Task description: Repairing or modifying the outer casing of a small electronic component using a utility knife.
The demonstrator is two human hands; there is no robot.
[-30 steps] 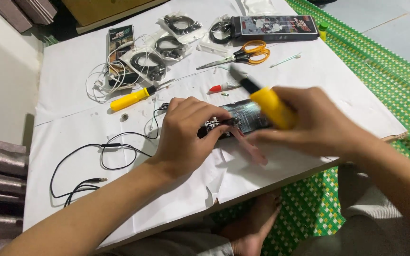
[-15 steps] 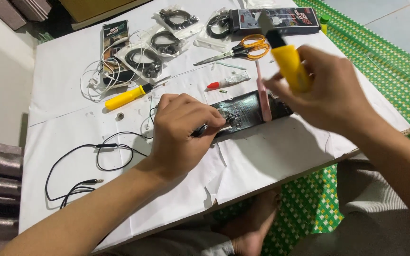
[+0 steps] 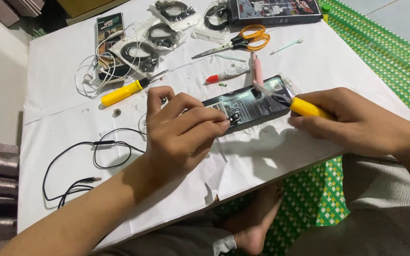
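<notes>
The left hand (image 3: 181, 128) rests on the white-papered table (image 3: 62, 71), its fingertips pinched together on a small dark part (image 3: 234, 117) at the near end of a dark flat pack (image 3: 252, 102) that lies at the middle of the table. The right hand (image 3: 352, 121) has its fingers wrapped tight around a yellow-handled tool (image 3: 296, 104), whose metal tip lies over the pack's far end. The part looks tiny, light and likely fragile, best held by its edges between fingertips; the pack looks thin, glossy and slippery, so it would need pressing flat. Clear bags (image 3: 153, 42) at the back each hold a coiled black cable, and a long dark box (image 3: 276, 9) lies closed, its contents hidden. Nearby are orange scissors (image 3: 243, 41), a yellow screwdriver (image 3: 122, 92), a red-capped tube (image 3: 226, 74) and black earphones (image 3: 91, 156).
</notes>
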